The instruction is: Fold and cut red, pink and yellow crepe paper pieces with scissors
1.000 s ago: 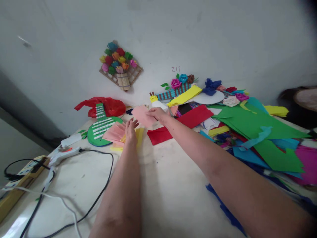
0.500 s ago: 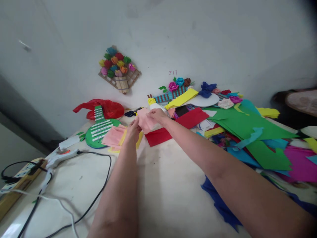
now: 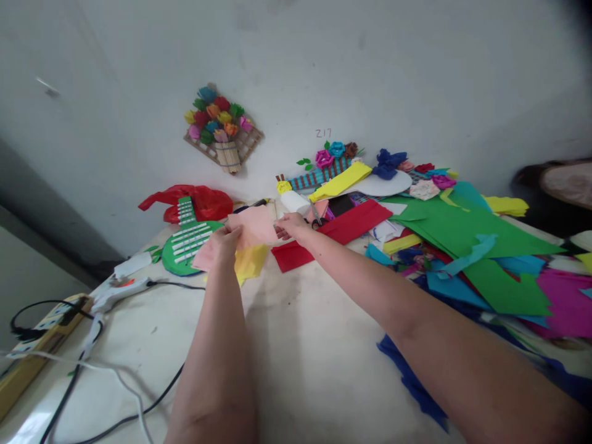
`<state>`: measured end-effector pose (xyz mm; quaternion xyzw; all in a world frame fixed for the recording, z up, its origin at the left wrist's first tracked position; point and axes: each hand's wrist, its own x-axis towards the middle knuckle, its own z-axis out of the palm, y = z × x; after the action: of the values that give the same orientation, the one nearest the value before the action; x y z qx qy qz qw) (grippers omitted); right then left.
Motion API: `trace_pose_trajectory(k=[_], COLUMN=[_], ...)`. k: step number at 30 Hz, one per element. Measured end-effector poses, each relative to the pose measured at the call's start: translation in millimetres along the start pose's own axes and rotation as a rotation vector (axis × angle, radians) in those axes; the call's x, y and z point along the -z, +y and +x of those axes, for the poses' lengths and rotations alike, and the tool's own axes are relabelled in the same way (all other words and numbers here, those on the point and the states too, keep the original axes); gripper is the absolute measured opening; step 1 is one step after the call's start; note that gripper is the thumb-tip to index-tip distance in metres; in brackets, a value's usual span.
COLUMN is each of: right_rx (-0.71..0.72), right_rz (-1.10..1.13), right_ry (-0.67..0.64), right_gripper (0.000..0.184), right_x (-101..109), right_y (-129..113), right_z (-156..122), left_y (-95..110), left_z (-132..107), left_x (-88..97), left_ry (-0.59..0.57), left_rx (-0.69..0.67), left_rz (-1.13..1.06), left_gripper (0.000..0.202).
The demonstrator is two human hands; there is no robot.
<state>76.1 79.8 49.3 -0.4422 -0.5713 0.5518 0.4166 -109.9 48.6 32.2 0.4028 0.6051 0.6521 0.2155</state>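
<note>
So the pink paper [image 3: 256,222] is spread out wider now, which makes it look flatter to work with. Left hand [image 3: 227,239] has slid toward nine o'clock since half a second ago, pinching the paper's left side. Right hand [image 3: 290,226] fingers are narrow at its three o'clock edge, can't tell if gripping. Yellow paper [image 3: 251,261] shows at six o'clock.

Left hand [image 3: 226,240] and right hand [image 3: 291,227] in pinches
</note>
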Motion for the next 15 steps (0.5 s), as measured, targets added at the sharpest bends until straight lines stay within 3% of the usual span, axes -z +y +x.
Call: trace_pose_trajectory(k=[4,9,11,13,15], right_rx=[-0.036,-0.064,-0.065,-0.062,-0.03], right_rz=[-0.024,-0.025,-0.039,-0.086,-0.167], right_ry=[0.022,0.068,0.108,0.173,0.246], right_gripper=[0.014,0.013,0.011,0.008,0.006], right_x=[3,15,20,25,30], right_y=[3,5,9,14,20], right_z=[1,-1,0,1,-1], left_y=[-1,2,7,14,22], left_z=[2,-6,-10,-15,-21], left_x=[16.8,22.2,16.8,4.8,-13.9], left_ry=[0.224,0.345,0.411,0.447,0.336], left_rx=[-0.017,0.071,0.041,-0.071,-0.207], left_rz=[0.542,0.706,0.809,0.896,0.896], left_gripper=[0.013,0.032,0.039,0.047,0.052])
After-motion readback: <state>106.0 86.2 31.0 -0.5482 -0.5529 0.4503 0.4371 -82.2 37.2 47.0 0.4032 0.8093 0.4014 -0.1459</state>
